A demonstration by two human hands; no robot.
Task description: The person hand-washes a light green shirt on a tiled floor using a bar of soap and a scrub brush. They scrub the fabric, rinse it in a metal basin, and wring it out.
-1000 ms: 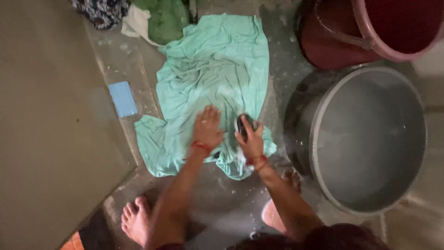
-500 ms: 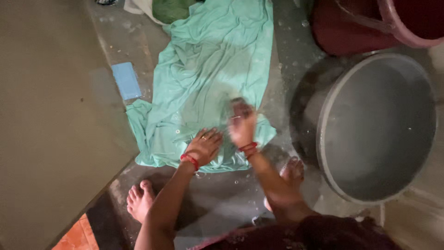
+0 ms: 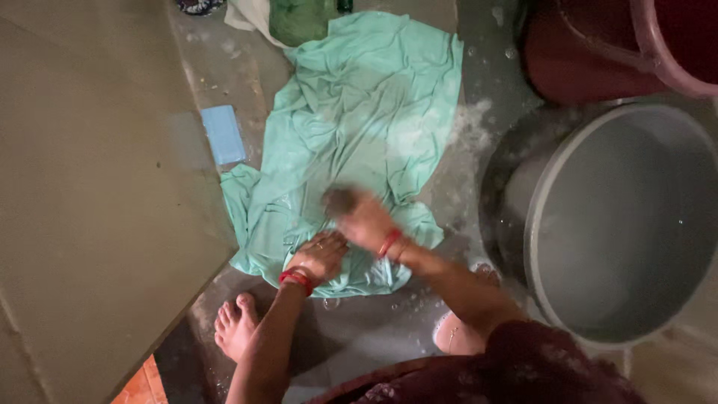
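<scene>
Both hands are down on the mint-green cloth [image 3: 359,135] that lies spread over the wet floor [image 3: 374,337]. Since a second ago my right hand [image 3: 364,219] has swept from the cloth's near right edge across toward its middle — it shows blurred, closed around a dark scrubbing brush [image 3: 340,200], so I judge a scrubbing stroke is under way. My left hand [image 3: 320,254] has slid back toward the near edge and now lies flat, fingers spread, pinning the cloth just beside the right hand. Foam has appeared on the floor off the cloth's right edge, toward the grey basin [image 3: 621,224]. At the far right corner stands a red bucket [image 3: 621,45] — a blue soap bar [image 3: 224,134] lies off the left edge
</scene>
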